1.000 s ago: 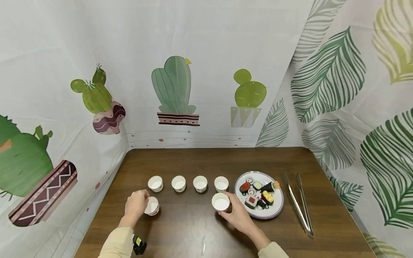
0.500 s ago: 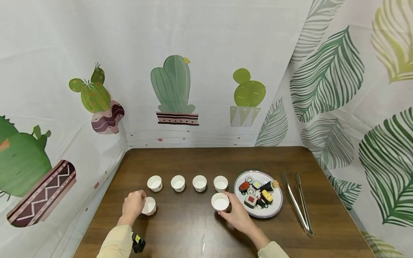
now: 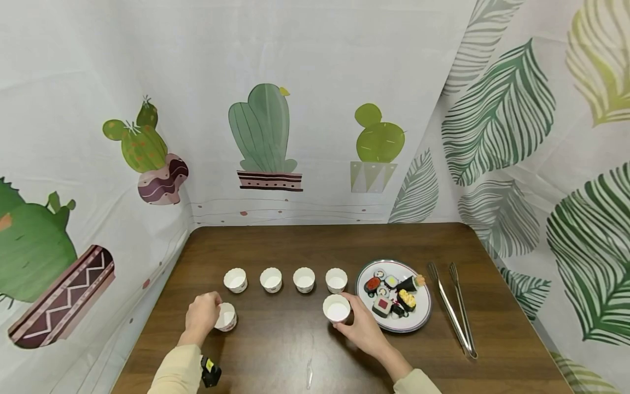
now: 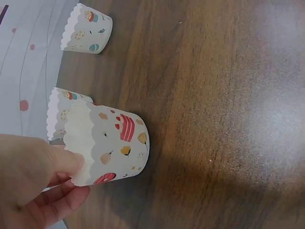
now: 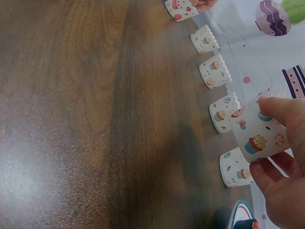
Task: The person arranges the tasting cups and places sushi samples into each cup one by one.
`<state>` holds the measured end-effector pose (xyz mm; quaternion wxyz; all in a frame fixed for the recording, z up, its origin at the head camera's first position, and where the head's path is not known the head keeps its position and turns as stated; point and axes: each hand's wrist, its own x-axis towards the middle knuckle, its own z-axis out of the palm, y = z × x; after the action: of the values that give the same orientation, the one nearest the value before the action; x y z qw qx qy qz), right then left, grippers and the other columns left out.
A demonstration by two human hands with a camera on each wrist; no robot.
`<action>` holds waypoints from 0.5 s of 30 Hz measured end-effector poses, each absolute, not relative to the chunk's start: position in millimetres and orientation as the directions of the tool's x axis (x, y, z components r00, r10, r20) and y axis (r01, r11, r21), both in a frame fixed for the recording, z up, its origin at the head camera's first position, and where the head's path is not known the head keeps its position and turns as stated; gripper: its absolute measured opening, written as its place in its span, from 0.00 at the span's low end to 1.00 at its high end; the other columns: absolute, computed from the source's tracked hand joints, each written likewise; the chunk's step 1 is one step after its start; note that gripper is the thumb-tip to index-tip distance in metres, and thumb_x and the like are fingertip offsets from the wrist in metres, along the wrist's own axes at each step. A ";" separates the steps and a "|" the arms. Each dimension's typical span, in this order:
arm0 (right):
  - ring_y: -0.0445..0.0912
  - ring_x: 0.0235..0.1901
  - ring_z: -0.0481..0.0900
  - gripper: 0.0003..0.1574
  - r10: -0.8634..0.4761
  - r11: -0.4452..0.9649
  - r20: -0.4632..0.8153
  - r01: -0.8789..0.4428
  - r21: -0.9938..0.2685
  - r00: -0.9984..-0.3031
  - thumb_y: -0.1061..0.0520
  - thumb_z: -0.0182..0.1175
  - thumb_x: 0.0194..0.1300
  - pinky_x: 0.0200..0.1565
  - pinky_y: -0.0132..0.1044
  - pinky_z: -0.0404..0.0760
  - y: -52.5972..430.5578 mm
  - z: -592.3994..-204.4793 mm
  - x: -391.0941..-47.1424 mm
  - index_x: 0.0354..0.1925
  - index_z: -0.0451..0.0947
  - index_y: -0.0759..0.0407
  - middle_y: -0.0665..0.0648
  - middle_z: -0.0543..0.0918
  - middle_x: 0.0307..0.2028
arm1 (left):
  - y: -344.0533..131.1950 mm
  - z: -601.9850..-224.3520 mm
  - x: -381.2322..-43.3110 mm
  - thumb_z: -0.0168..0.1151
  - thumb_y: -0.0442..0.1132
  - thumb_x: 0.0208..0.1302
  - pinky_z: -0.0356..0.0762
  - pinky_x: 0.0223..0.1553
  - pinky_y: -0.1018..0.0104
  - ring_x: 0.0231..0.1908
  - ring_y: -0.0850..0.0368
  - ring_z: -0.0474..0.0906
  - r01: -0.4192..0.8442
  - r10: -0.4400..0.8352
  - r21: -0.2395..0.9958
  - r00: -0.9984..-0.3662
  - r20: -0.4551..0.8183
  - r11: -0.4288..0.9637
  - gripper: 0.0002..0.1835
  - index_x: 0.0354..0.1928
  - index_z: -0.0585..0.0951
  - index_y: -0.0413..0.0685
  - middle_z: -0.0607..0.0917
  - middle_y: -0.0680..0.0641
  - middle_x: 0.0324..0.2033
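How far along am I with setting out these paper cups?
Already done, it seems: four paper cups stand in a row. In hand: your left hand pinches a fifth cup, and your right hand holds a sixth cup. Apparently left: releasing those two. The sushi pieces are on the plate, the tongs beside it.

Just beyond the left hand's [image 4: 28, 169] grip, its cake-print baking cup [image 4: 116, 148] partly hides another baking cup [image 4: 58, 109]. Below the right hand's [image 5: 286, 195] grip, the right-wrist view's lower edge cuts off the white plate [image 5: 241, 213] and a dark piece [image 5: 245, 224], perhaps sushi.
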<state>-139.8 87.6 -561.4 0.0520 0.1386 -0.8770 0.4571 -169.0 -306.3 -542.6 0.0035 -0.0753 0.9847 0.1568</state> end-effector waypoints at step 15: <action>0.47 0.50 0.75 0.44 -0.188 0.545 0.256 -0.318 -0.776 -0.948 0.62 0.74 0.39 0.51 0.46 0.73 86.6 -562.4 -138.3 0.56 0.68 0.63 0.55 0.77 0.48 | -306.4 -536.2 -170.0 0.60 0.29 0.50 0.73 0.24 0.50 0.27 0.42 0.78 -0.143 -0.134 0.285 -0.990 -0.050 0.948 0.05 0.30 0.80 0.43 0.83 0.38 0.31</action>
<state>-138.3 86.6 -562.4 0.0712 0.1445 -0.8760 0.4546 -170.0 -306.4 -536.2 0.0153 -0.0700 0.9868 0.1455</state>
